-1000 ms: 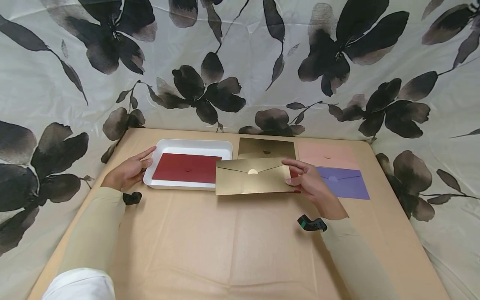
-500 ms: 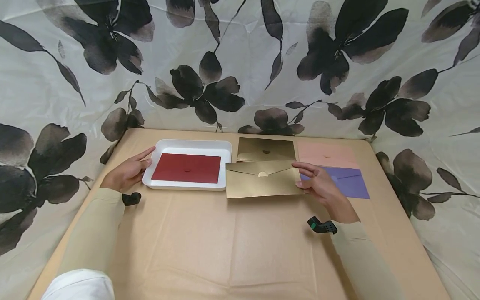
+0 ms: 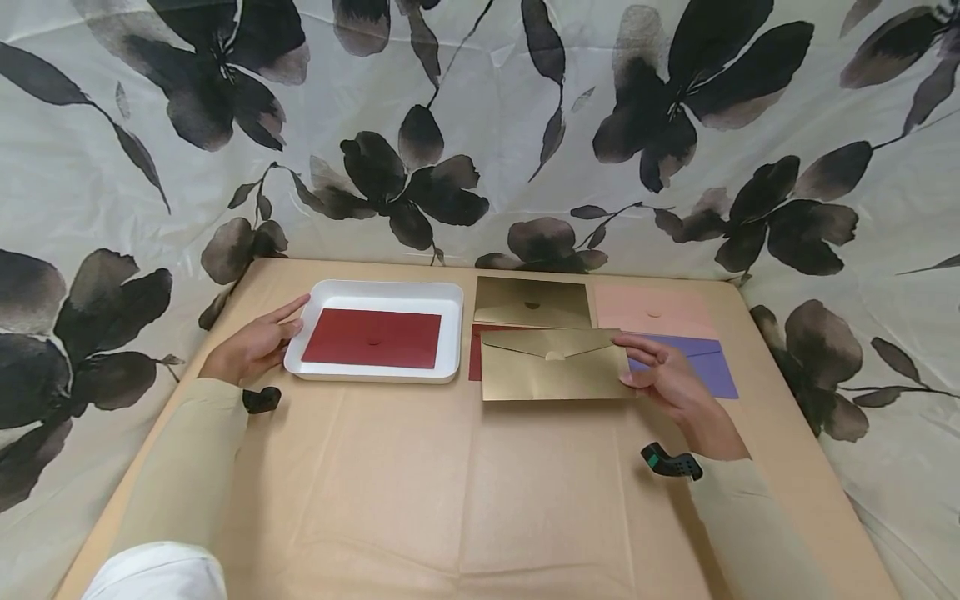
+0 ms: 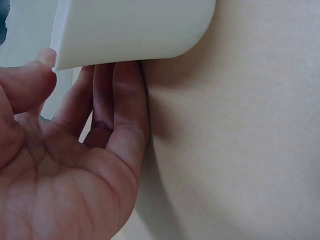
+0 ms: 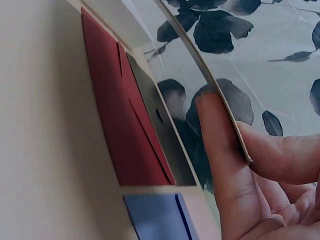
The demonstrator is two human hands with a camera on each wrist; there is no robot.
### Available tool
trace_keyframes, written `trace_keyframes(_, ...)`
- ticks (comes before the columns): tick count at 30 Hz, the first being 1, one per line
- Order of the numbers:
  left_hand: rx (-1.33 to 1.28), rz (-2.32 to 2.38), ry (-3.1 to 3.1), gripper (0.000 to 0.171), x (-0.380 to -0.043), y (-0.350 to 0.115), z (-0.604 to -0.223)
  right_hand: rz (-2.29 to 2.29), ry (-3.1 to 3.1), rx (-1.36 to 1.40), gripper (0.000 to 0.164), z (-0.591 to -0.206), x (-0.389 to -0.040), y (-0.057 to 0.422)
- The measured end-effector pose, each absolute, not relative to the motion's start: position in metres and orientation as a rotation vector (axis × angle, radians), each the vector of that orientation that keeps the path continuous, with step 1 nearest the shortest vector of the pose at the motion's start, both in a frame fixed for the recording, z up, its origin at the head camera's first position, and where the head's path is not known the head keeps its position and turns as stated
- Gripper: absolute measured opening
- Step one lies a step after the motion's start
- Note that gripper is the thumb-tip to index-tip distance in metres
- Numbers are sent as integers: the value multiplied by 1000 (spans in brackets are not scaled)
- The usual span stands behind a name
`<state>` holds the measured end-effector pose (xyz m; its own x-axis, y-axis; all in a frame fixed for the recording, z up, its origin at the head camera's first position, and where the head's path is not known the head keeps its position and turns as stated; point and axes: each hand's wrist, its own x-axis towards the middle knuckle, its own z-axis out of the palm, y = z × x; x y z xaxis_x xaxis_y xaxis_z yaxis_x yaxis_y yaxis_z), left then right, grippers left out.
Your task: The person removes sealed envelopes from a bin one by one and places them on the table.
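My right hand (image 3: 667, 379) pinches the right edge of a gold envelope (image 3: 540, 371), thumb on one face and fingers on the other, as the right wrist view shows. The envelope hangs over the table and covers most of a red envelope (image 5: 112, 105) lying there. On the left, my left hand (image 3: 258, 342) holds the left end of a white tray (image 3: 375, 377). In the left wrist view the thumb rests at the tray's rim and the other fingers (image 4: 127, 95) reach beneath it, their tips hidden. Another red envelope (image 3: 372, 338) lies flat inside the tray.
Behind the held envelope lies a darker gold-brown envelope (image 3: 531, 302). To its right are a pink envelope (image 3: 652, 308) and a purple envelope (image 3: 708, 367), partly behind my right hand. A floral cloth (image 3: 525, 100) hangs along the far edge of the table (image 3: 450, 483).
My right hand has carried the gold envelope rightward, away from the tray, so its lower left now sits clear of the tray and some red envelope shows behind it. My left hand stays in place.
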<state>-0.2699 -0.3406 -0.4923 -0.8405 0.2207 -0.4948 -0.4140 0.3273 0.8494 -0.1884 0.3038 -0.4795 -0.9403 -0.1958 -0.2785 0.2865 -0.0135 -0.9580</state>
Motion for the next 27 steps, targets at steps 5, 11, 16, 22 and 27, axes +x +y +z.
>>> trace_keyframes(5,-152,1539,2072,64,-270,-340,-492,-2034,1935,117,59,-482,-186,316)
trace_keyframes(11,-148,1562,2074,64,-269,-339,-492,-1985,1975,109,64,-481,-183,328)
trace_keyframes(16,-144,1562,2061,64,-270,-338,-493,-1963,1992,112,64,-480,-180,338)
trace_keyframes(22,-156,1553,2062,65,-270,-340,-493,-1985,1978,100,64,-479,-176,348)
trace_keyframes(27,-158,1556,2058,64,-269,-341,-494,-1928,2017,113,64,-482,-169,360)
